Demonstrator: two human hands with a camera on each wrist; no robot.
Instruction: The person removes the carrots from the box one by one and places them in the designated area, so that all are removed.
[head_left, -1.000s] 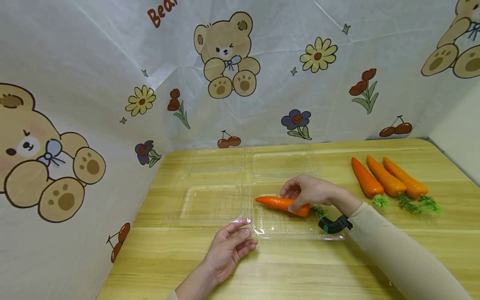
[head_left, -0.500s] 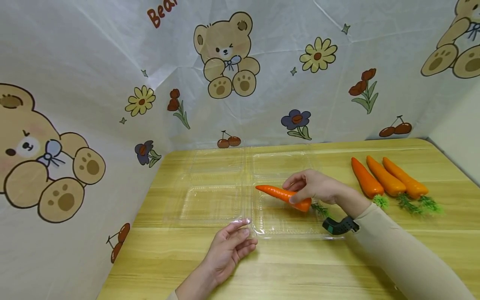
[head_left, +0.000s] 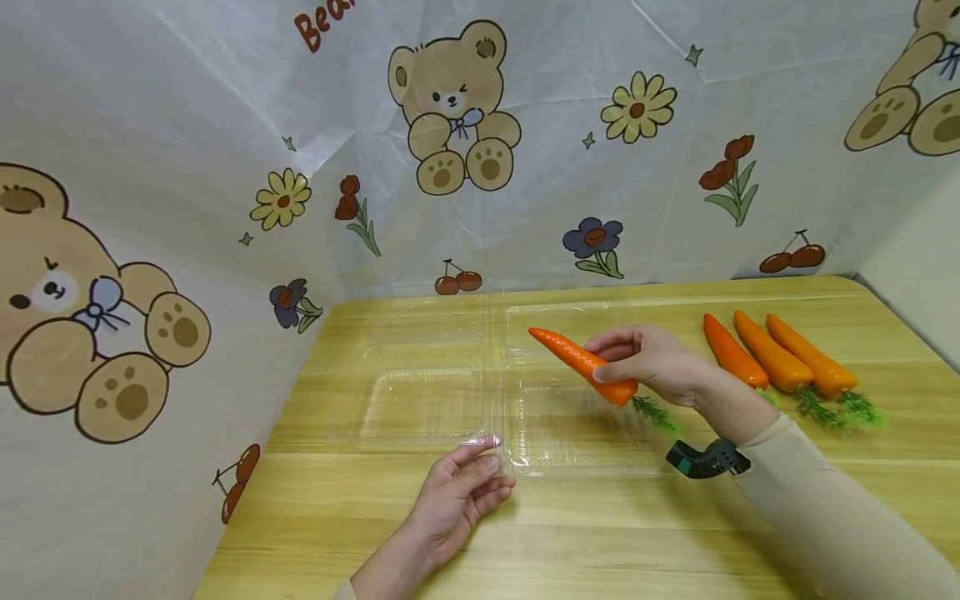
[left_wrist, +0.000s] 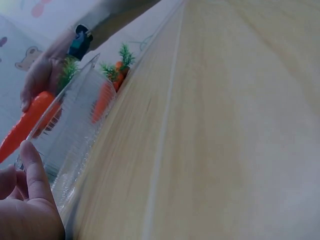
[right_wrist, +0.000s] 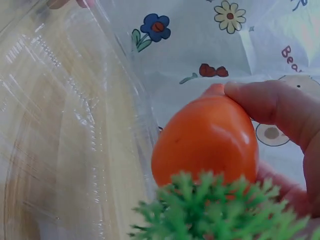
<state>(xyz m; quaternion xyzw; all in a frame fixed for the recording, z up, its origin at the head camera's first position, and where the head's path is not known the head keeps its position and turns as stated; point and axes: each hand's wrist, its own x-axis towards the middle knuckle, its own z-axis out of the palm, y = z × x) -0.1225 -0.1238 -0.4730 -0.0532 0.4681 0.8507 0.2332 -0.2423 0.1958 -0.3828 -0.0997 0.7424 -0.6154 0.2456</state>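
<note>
My right hand (head_left: 648, 362) grips an orange toy carrot (head_left: 581, 365) by its thick end, green top (head_left: 654, 412) trailing down. The carrot hangs tilted, tip up and to the left, above the right half of a clear plastic clamshell tray (head_left: 442, 408). In the right wrist view the carrot (right_wrist: 207, 142) fills the frame with fingers (right_wrist: 280, 107) curled round it. My left hand (head_left: 457, 492) rests palm up on the table, fingers touching the tray's front rim (head_left: 487, 440). In the left wrist view the thumb (left_wrist: 35, 170) lies against the clear tray (left_wrist: 75, 130).
Three more orange carrots (head_left: 776, 360) with green tops lie side by side on the wooden table (head_left: 600, 533) at the right. Bear-and-flower printed sheets (head_left: 225, 167) wall in the table at the back and left. A black wrist strap (head_left: 705, 458) sits on my right sleeve.
My right hand has lifted the carrot out of the tray's right half, moving up and slightly right, with the tip now tilted upward. The left hand has stayed still.
</note>
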